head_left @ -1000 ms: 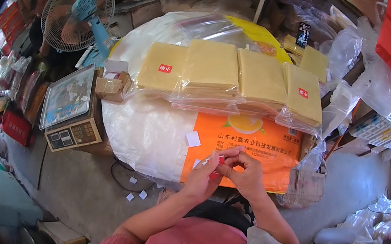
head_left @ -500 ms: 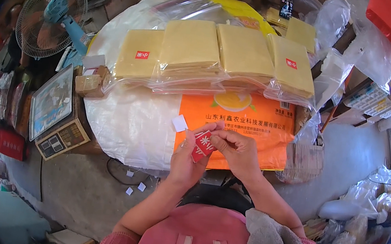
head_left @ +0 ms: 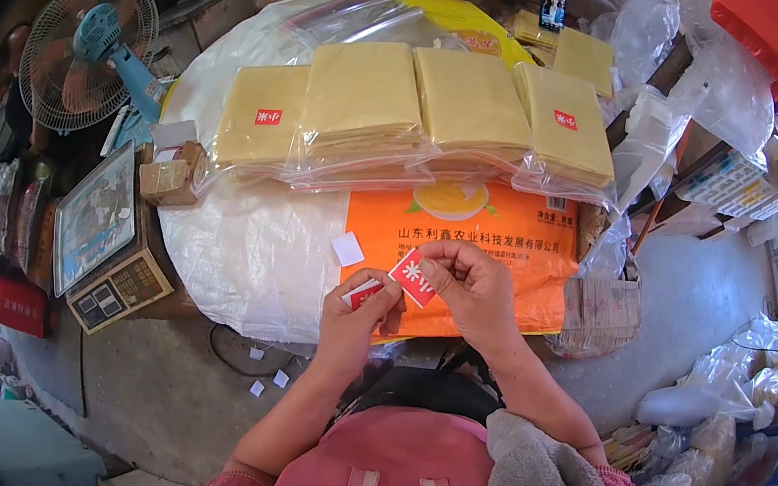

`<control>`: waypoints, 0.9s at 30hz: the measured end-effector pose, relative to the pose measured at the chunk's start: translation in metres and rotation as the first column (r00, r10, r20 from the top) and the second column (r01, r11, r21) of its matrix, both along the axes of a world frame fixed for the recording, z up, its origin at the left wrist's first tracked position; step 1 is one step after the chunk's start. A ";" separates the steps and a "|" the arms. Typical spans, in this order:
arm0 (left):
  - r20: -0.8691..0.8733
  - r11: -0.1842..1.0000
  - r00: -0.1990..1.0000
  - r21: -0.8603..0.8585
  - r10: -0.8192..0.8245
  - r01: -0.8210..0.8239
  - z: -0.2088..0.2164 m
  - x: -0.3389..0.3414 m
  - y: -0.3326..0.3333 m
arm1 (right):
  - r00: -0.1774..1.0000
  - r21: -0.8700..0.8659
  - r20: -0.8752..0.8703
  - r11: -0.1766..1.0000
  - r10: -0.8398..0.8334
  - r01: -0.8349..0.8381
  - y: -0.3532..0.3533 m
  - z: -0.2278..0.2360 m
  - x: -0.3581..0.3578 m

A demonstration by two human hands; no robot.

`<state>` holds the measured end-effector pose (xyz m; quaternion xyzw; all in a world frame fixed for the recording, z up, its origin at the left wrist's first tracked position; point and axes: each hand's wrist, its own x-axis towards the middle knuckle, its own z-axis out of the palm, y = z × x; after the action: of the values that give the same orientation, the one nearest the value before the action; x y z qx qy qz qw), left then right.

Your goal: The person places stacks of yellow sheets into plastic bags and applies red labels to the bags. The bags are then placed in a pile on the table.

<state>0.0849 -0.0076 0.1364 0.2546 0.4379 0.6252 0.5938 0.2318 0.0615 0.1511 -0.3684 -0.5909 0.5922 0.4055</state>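
Note:
Between the thumb and fingers of my left hand (head_left: 352, 323) are small red-and-white stickers (head_left: 362, 293), partly covered by the fingers. My right hand (head_left: 474, 291) pinches a single red sticker (head_left: 414, 278) with white print, held just to the right of the others. Both hands are over the near edge of an orange printed sack (head_left: 526, 269). A small white paper square (head_left: 347, 249) lies just beyond my left hand. Farther back, several clear bags of flat yellow sheets (head_left: 367, 89) stand in a row; the leftmost bag (head_left: 262, 114) and the rightmost bag (head_left: 565, 119) carry a red sticker.
A white woven sack (head_left: 235, 260) covers the table's left part. At left are a small cardboard box (head_left: 167, 180), a framed panel (head_left: 98, 205) and a fan (head_left: 86, 47). A phone (head_left: 552, 8) stands at the back. Paper squares (head_left: 281, 379) lie on the floor.
My hands have moved apart: the right now holds one sticker away from those in the left. The whole view has shifted slightly.

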 end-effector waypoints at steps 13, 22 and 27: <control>-0.274 0.998 0.960 -0.026 0.046 -0.056 0.008 -0.004 -0.005 | 0.898 0.607 0.412 0.781 -0.154 -0.145 -0.008 0.012 0.000; -0.712 0.987 0.702 0.126 0.018 0.102 0.004 -0.004 -0.008 | 0.909 0.648 0.401 0.735 -0.110 -0.197 -0.011 0.012 0.005; -0.663 0.984 0.748 0.125 -0.012 0.127 0.002 -0.004 -0.005 | 0.950 0.352 0.311 0.924 0.035 -0.149 -0.011 0.015 0.007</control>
<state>0.0809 -0.0127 0.1380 0.5223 0.5569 0.5060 0.4014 0.2389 0.0507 0.1660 -0.3417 -0.7635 0.4256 0.3451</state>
